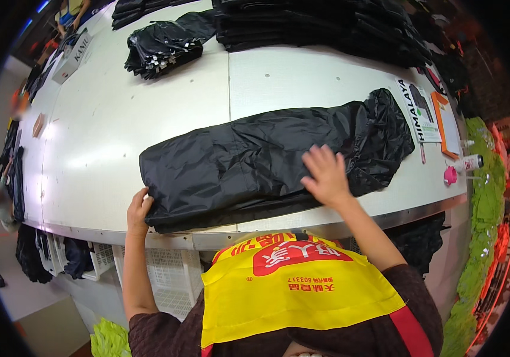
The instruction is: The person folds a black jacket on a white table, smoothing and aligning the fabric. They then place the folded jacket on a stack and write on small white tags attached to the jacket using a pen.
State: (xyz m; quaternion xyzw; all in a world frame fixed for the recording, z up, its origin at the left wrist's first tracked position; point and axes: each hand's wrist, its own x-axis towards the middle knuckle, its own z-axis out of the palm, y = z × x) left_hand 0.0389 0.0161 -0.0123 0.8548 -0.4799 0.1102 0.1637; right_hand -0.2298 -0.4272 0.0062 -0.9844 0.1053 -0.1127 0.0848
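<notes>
A black, shiny folded garment (249, 157) lies lengthwise across the white table; its exact kind cannot be made out. The right end is gathered and crumpled, while the left end is flatter with creases. My left hand (139, 208) is closed on the garment's near left corner, at the table's front edge. Fingers spread, my right hand (326, 175) is over the garment right of its middle, with the palm toward the cloth. Whether the right palm presses on the fabric cannot be told for certain.
Black garment stacks (308, 27) and a bundle with white tips (165, 50) lie at the back. To the right are a printed sheet (424, 113), an orange-edged board (445, 128) and a pink item (450, 175). White crates (168, 279) stand below the metal-edged table (112, 119).
</notes>
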